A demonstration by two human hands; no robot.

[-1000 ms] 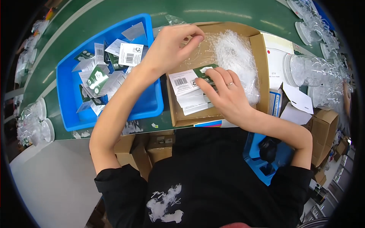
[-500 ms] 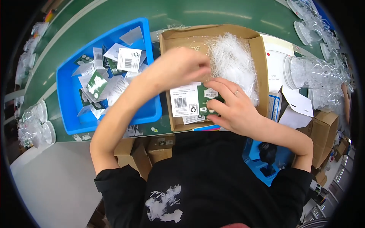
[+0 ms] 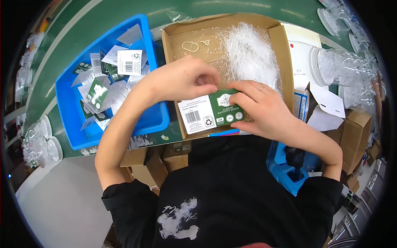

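Observation:
A green-and-white printed card with a barcode lies angled over the near side of a shallow cardboard box. My right hand grips the card's green right end between thumb and fingers; a ring is on one finger. At the card's top edge is my left hand, its thumb and curled fingers pinched together. Whatever those fingertips hold is too small or hidden to make out. Beyond the right hand, a bundle of thin white plastic strands fills the box's right half. A small beige loop rests at the box's far left.
Left of the box, a blue plastic bin holds many similar folded cards. Clear plastic jars lie to the right, with more clear pieces at far left. Brown cartons stand at the right, beyond the green table.
My left hand has drawn back slightly left and down to the card's top edge. The card is tilted and shows more of its green end, still in my right hand.

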